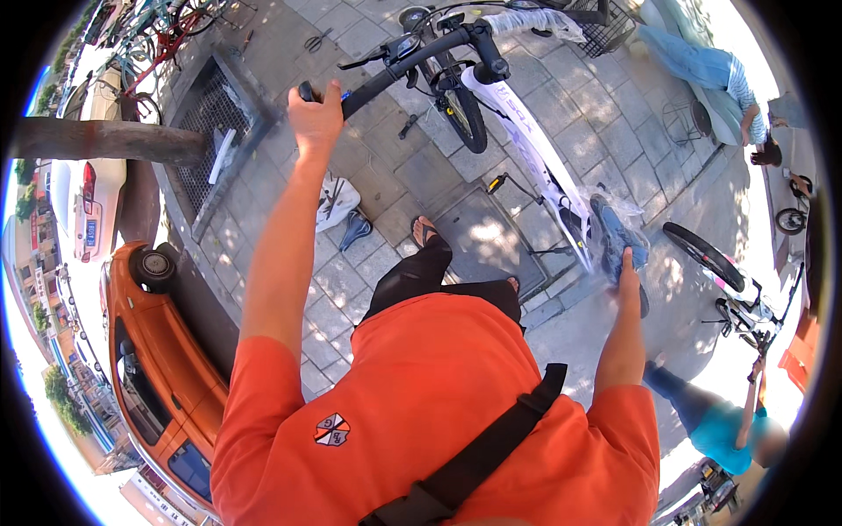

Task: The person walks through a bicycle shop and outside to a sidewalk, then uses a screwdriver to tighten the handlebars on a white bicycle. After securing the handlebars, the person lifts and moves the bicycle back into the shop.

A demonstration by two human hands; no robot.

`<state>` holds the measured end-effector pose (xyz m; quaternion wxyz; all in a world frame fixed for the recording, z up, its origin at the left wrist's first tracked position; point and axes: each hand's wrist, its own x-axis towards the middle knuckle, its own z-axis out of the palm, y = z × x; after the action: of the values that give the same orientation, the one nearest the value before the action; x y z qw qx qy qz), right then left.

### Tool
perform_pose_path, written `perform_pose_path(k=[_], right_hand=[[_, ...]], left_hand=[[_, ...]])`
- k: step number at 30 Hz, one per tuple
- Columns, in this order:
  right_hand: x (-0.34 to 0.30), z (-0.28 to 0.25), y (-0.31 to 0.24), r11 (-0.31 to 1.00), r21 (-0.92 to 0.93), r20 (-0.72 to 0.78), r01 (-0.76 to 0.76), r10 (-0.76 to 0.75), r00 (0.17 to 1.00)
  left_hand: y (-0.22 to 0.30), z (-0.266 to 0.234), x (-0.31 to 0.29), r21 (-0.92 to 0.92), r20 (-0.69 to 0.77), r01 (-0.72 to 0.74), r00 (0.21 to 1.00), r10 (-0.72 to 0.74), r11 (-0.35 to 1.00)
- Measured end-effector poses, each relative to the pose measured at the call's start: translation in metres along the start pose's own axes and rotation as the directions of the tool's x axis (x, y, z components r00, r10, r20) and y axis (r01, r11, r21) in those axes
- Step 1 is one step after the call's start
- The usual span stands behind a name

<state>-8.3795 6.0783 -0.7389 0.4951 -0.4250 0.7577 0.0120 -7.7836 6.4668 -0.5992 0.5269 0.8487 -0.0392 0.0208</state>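
Note:
A white bicycle frame point(531, 145) slants across the paving in front of me, its dark handlebar point(412, 66) reaching to the left. My left hand point(316, 121) is closed round the handlebar's left end. Over at the rear of the frame, my right hand point(627, 267) grips a dark, long part wrapped in clear plastic point(618, 235); the wrapping hides its exact kind. Clear plastic point(539, 24) also covers the far end of the handlebar. The front wheel point(460, 114) shows below the bar, and a pedal point(497, 183) sticks out beside the frame.
A loose saddle point(355, 230) and a white bag point(336, 200) lie left of my feet. Tools point(408, 127) rest on the paving. A tree trunk point(105, 141), a grate point(206, 114) and an orange car point(167, 359) stand left. People point(724, 438) and another bicycle point(741, 302) are right.

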Motion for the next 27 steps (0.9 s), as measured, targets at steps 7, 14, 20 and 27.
perform_pose_path(k=[7,14,20,27], right_hand=[[-0.024,0.117,-0.092,1.000,-0.002,-0.119,-0.004,0.004,0.993],[-0.011,0.230,-0.153,0.999,0.049,-0.188,0.017,-0.008,0.982],[-0.052,0.326,-0.229,0.996,0.072,-0.183,0.054,-0.040,0.982],[-0.070,0.438,-0.315,0.987,0.108,-0.099,0.118,-0.107,0.989]], left_hand=[[-0.047,0.023,0.125,-0.047,-0.110,-0.084,0.991,0.079,0.995],[-0.021,0.010,0.242,-0.157,-0.046,0.101,0.993,-0.109,0.982],[-0.028,0.009,0.339,-0.094,-0.104,0.160,0.980,-0.169,0.983],[-0.060,-0.006,0.458,-0.129,-0.052,0.199,0.977,-0.208,0.971]])
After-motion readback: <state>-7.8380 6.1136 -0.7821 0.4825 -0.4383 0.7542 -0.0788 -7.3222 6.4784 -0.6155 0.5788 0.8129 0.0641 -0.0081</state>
